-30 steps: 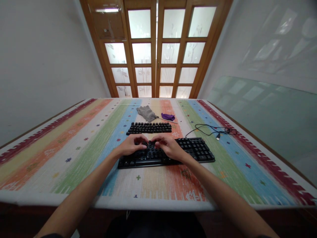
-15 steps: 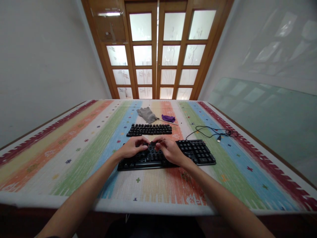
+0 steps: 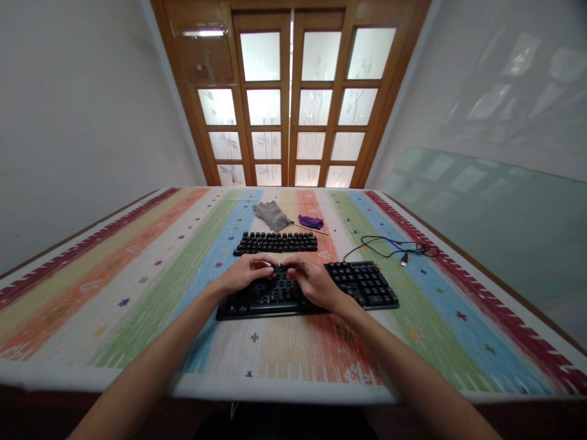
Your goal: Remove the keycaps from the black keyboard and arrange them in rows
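A black keyboard (image 3: 367, 287) lies across the table in front of me, with the keycaps gone from much of its left and middle part. My left hand (image 3: 250, 273) is over its upper left area, thumb and fingers closed in a pinch. Close beside it, my right hand (image 3: 312, 278) bends over the middle of the keyboard, its fingers also pinched together. The fingertips of both hands nearly meet near the back edge. Whatever they hold is too small and dark to name. Behind the hands, loose black keycaps (image 3: 275, 242) are laid out in rows on the cloth.
Beyond the keycaps lie a grey cloth (image 3: 271, 215), a purple cloth (image 3: 310, 222) and a thin rod-like tool (image 3: 312, 228). The keyboard's cable (image 3: 385, 239) is coiled at the right, its USB plug (image 3: 404, 260) showing. A striped tablecloth (image 3: 151, 293) covers the table.
The view has tilted slightly, so everything sits a little lower. Both hands stay at the same part of the keyboard; the right fingers have shifted only slightly.
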Tool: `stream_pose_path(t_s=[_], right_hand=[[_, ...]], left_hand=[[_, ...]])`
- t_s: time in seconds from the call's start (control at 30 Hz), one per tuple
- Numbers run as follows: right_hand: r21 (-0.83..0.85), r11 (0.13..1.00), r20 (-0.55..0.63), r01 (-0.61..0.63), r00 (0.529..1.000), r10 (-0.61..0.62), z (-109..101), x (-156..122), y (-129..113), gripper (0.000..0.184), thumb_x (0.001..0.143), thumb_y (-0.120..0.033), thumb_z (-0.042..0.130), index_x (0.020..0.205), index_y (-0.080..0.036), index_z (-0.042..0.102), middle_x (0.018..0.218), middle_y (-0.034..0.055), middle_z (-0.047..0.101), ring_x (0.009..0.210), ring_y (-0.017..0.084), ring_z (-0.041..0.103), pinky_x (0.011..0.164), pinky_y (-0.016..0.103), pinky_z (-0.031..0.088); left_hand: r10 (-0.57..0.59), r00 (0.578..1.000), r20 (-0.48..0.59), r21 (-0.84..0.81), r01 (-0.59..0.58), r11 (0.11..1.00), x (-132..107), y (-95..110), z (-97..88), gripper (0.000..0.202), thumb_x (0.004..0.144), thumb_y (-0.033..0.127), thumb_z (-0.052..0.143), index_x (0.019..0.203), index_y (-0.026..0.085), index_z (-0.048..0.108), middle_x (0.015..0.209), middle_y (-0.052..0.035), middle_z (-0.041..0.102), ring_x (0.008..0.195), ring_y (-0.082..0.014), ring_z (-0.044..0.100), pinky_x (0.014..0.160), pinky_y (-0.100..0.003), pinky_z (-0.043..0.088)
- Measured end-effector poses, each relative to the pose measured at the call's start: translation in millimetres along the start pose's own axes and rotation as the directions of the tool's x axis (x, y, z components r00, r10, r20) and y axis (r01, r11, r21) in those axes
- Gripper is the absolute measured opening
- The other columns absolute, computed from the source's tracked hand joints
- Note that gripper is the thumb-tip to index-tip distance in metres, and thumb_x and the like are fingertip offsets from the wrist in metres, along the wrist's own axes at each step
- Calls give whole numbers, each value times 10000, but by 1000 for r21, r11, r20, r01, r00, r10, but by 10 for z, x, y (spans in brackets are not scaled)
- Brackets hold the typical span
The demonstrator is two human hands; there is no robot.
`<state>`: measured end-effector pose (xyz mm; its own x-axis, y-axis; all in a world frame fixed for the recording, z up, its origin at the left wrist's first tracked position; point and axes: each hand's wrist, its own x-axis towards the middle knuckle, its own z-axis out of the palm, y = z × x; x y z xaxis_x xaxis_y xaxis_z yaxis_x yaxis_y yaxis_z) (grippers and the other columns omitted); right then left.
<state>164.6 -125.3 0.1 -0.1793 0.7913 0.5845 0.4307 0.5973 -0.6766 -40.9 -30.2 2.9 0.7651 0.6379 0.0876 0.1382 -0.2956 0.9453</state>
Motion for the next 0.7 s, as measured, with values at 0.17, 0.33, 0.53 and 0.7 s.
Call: stream_pose_path(t_s=[0.17, 0.33, 0.53, 0.7], right_hand=[[-36, 998, -30, -51, 998, 50, 62, -5, 8, 184, 927, -184, 473, 1050, -205, 608, 893, 61, 675, 748, 179, 635, 745, 338, 523], [-45, 989, -119, -139, 984, 133, 119, -13, 25, 164, 942, -246, 475, 1024, -200, 608, 794, 37, 649, 651, 158, 612, 684, 312, 509], [12, 971, -162, -240, 957, 239, 110, -23, 70, 171, 955, -308, 484, 965, -182, 599, 700, 9, 624, 637, 148, 623, 673, 289, 481], [15, 967, -149, -254, 956, 254, 95, -25, 92, 160, 947, -272, 475, 970, -173, 598, 694, 12, 629, 635, 150, 626, 670, 292, 482]], left_hand=[[88, 990, -112, 183, -67, 981, 23, 0, 84, 263, 835, 288, 604, 1039, 151, 694, 992, -77, 728, 771, -163, 680, 799, -329, 547], [88, 979, -182, 219, -47, 975, 38, -10, 116, 260, 834, 288, 598, 1028, 153, 704, 915, -61, 746, 755, -176, 707, 783, -326, 573], [114, 974, -194, 228, -69, 971, 72, -44, 95, 219, 784, 322, 685, 901, 145, 742, 964, -78, 741, 823, -187, 706, 819, -332, 582], [123, 971, -204, 193, -84, 978, 83, -111, 105, 297, 730, 363, 757, 927, 142, 733, 965, -83, 723, 823, -184, 698, 795, -336, 592]])
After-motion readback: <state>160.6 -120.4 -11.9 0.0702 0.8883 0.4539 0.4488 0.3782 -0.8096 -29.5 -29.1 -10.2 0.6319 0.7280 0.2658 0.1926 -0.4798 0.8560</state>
